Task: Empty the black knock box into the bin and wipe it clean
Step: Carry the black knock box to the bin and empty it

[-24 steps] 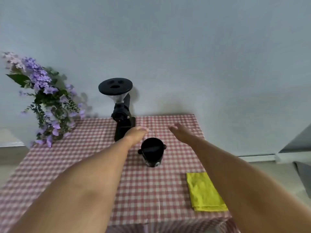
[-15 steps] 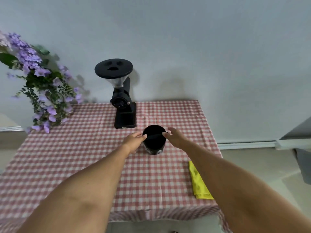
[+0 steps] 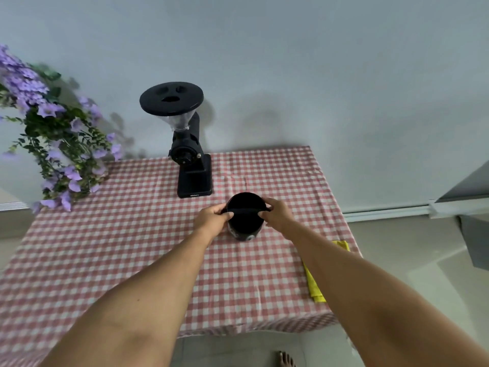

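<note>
The black knock box (image 3: pixel 244 226) is a round open cup with a bar across its mouth. It stands upright on the checked tablecloth, right of the table's middle. My left hand (image 3: pixel 211 221) pinches the left end of the bar at the rim. My right hand (image 3: pixel 277 217) grips the right end the same way. The inside of the box is too dark to see into. A folded yellow cloth (image 3: pixel 316 284) lies near the table's right edge, mostly hidden behind my right forearm.
A black coffee grinder (image 3: pixel 189 154) with a wide hopper lid stands behind the knock box near the wall. Purple flowers (image 3: pixel 53 133) hang over the table's back left corner. The red checked table (image 3: pixel 105 247) ends just right of the cloth. A grey object (image 3: pixel 473 234) stands on the floor at right.
Both hands came in from above the knock box and closed on the two ends of its bar. The view has tilted down and drawn closer to the table.
</note>
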Tool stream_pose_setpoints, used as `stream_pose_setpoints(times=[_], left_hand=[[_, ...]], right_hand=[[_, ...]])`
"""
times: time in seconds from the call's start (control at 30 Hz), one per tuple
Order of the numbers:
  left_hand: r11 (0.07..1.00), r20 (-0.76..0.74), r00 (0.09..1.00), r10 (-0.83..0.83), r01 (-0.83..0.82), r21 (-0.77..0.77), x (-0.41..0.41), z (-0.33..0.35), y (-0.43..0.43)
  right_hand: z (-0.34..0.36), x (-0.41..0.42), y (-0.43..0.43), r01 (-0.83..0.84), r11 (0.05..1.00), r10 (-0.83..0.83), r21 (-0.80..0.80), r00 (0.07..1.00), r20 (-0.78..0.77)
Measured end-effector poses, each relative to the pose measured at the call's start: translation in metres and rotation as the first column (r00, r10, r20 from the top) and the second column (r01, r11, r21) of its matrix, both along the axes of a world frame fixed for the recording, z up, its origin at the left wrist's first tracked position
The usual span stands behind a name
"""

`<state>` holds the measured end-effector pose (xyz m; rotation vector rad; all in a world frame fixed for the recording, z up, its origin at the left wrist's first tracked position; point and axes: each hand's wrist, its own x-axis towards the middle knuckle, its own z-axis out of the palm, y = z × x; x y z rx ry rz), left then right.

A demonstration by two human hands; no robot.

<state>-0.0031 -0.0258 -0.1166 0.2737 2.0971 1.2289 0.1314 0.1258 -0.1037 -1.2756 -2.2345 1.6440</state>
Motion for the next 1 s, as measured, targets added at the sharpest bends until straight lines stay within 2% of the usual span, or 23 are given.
stream_pose_setpoints(times=[0.27,0.5,0.73,1.0], left_hand=[[0.986,-0.069,0.986,-0.149,0.154,0.070,0.016,0.028,0.021],[0.922,-0.083,0.933,-0.351,0.360,0.143,0.054,0.051,0.067],[0.833,-0.079,0.857,-0.510,0.515,0.202,0.128,0.066,0.120],[0.757,-0.073,0.778,-0.624,0.625,0.189,0.234,0.066,0.179]], right_hand=[[0.022,0.039,0.004,0.090,0.996,-0.090,-0.008,0.994,-0.067],[0.052,0.106,0.017,0.245,0.969,-0.240,0.026,0.962,-0.130],[0.071,0.192,0.037,0.430,0.902,-0.420,0.032,0.892,-0.166],[0.073,0.303,0.062,0.571,0.821,-0.563,0.000,0.808,-0.174]])
